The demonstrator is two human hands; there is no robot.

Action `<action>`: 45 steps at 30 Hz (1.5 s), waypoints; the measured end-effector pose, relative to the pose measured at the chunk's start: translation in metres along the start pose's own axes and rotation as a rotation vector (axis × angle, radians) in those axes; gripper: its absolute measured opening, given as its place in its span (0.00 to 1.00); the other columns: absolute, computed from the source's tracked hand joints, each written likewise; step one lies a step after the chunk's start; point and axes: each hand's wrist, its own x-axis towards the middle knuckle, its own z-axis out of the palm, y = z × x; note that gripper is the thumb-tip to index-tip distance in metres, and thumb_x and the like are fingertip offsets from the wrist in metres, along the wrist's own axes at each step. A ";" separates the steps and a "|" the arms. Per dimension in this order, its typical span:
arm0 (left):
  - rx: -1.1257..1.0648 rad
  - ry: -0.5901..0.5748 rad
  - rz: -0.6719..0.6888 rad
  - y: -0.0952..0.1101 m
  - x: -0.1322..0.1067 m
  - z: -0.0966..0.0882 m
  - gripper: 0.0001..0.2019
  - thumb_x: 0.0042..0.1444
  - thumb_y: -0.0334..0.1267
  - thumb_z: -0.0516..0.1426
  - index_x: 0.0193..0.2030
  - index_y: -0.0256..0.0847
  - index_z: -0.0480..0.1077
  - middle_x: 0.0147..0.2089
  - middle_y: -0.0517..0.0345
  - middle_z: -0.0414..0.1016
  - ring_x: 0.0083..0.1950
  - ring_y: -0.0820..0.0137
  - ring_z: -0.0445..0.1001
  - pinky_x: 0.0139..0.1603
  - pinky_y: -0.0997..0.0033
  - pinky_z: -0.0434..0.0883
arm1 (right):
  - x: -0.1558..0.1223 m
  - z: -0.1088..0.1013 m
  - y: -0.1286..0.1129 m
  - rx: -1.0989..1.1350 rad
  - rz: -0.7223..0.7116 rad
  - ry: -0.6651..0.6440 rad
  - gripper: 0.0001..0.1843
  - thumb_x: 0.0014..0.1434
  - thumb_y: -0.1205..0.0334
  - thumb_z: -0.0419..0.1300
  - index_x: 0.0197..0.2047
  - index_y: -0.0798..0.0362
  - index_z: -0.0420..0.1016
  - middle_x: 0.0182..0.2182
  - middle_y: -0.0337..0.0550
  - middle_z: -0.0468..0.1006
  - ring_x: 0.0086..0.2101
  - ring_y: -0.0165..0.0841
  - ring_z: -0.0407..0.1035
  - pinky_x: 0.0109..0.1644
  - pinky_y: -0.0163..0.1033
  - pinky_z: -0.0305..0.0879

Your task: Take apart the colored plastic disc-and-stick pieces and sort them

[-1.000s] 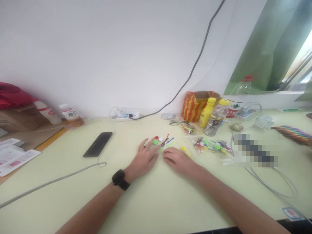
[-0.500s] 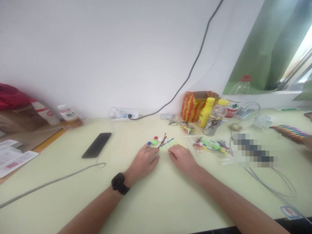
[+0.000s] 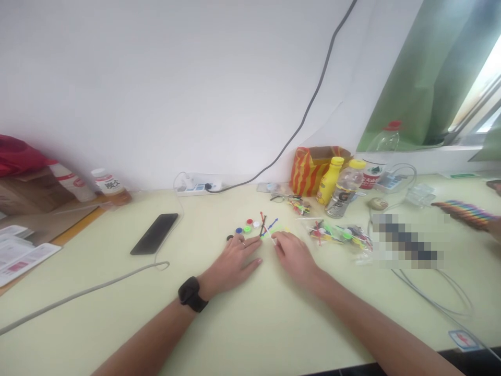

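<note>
My left hand (image 3: 230, 261) rests on the table with its fingers stretched out and apart. Its forefinger reaches the lower end of a thin black stick (image 3: 263, 225). By the other fingertips lie a black disc (image 3: 229, 238) and a blue disc (image 3: 239, 230). Green (image 3: 247, 229), red (image 3: 249, 222) and white (image 3: 256, 224) discs are grouped just beyond. My right hand (image 3: 293, 256) pinches the near end of a thin white stick (image 3: 269, 232). Red (image 3: 262, 216) and blue (image 3: 272, 225) sticks with arrow-like tips lie past it, partly overlapping the others.
Right of my hands are bags of coloured sticks and discs (image 3: 340, 235). Behind stand a striped bag (image 3: 303, 172), a yellow bottle (image 3: 329, 181) and a clear bottle (image 3: 344, 193). A phone (image 3: 154, 234) and cable (image 3: 97, 290) lie left. Another person's hand (image 3: 495, 227) shows far right.
My left hand's fingers have spread and shifted slightly right, uncovering the black disc. The black stick has turned more upright in view. My right hand stays at the white stick.
</note>
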 end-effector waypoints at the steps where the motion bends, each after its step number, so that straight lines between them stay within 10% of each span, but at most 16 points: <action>1: 0.001 -0.003 0.000 0.000 0.000 0.000 0.23 0.72 0.47 0.50 0.71 0.51 0.63 0.70 0.56 0.68 0.58 0.54 0.66 0.63 0.45 0.67 | 0.000 -0.001 -0.001 -0.001 0.007 -0.003 0.16 0.66 0.74 0.52 0.53 0.53 0.73 0.45 0.49 0.79 0.46 0.41 0.73 0.50 0.44 0.65; 20: 0.002 0.033 0.051 0.001 -0.001 0.000 0.26 0.68 0.47 0.55 0.71 0.55 0.62 0.69 0.55 0.69 0.60 0.53 0.67 0.62 0.47 0.67 | -0.001 0.006 0.002 0.020 -0.024 0.002 0.13 0.68 0.74 0.49 0.48 0.53 0.72 0.46 0.52 0.76 0.48 0.41 0.70 0.53 0.44 0.65; 29: 0.167 0.336 -0.324 -0.023 0.003 0.004 0.08 0.64 0.37 0.57 0.48 0.45 0.71 0.47 0.51 0.74 0.48 0.55 0.74 0.48 0.52 0.73 | 0.000 0.002 -0.004 0.134 -0.045 0.106 0.08 0.68 0.69 0.49 0.37 0.50 0.64 0.38 0.44 0.73 0.39 0.38 0.68 0.43 0.41 0.63; 38: -0.103 0.306 -0.252 -0.025 0.003 0.013 0.15 0.64 0.33 0.54 0.56 0.45 0.68 0.54 0.51 0.73 0.50 0.60 0.77 0.52 0.57 0.76 | 0.007 -0.006 -0.005 0.296 -0.060 0.216 0.12 0.66 0.73 0.48 0.41 0.51 0.70 0.40 0.44 0.77 0.39 0.36 0.71 0.43 0.39 0.63; 45: -0.051 0.258 -0.230 -0.029 0.001 0.016 0.18 0.65 0.35 0.56 0.61 0.43 0.69 0.69 0.47 0.67 0.70 0.53 0.65 0.70 0.47 0.66 | 0.012 0.002 0.005 0.307 -0.115 0.206 0.13 0.65 0.75 0.50 0.42 0.52 0.74 0.39 0.44 0.78 0.39 0.35 0.73 0.45 0.39 0.65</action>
